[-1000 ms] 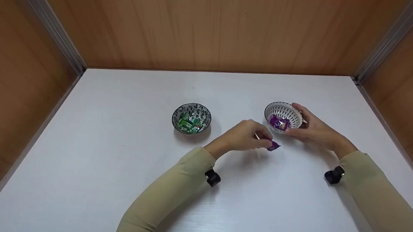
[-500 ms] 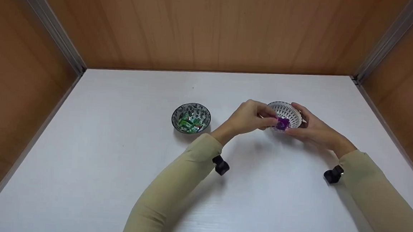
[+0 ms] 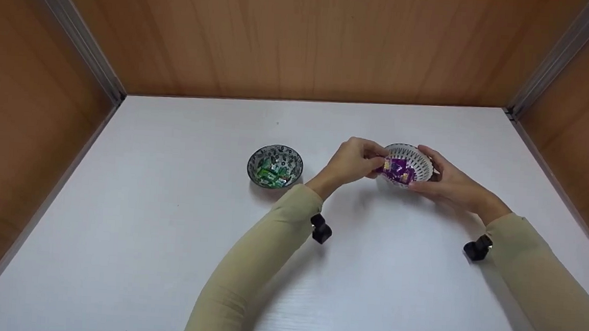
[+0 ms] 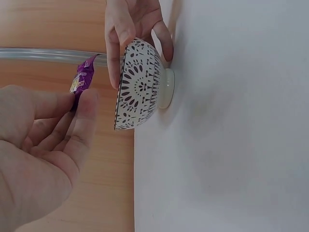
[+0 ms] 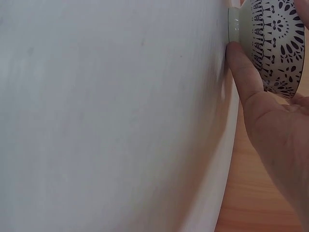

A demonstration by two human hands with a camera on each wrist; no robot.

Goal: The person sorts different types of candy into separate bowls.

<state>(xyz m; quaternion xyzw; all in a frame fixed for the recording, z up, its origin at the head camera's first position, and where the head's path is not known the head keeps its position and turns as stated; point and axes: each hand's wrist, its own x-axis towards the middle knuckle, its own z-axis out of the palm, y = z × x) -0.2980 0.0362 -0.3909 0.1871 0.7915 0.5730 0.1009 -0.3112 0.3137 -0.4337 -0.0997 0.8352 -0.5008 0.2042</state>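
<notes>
Between thumb and fingers, my left hand (image 3: 355, 161) pinches a purple-wrapped candy (image 4: 82, 81) just above the rim of a white bowl with dark patterning (image 4: 139, 92). Inside that bowl lies purple candy (image 3: 407, 177), partly covered by the held one in the head view. My right hand (image 3: 451, 188) holds the bowl from its right side. In the right wrist view one finger lies low against the bowl's foot, and the bowl (image 5: 275, 43) stands upright on the table; the other fingers are mostly hidden.
To the left stands a dark-rimmed floral bowl (image 3: 291, 157) with several green-wrapped candies (image 3: 272, 177) in it. The white table (image 3: 142, 228) is enclosed by wood-grain panels (image 3: 312, 44) at the back and sides.
My left hand has lifted the candy from the tabletop in front of the bowl, moving away from me to above its rim. The right hand stays on the bowl.
</notes>
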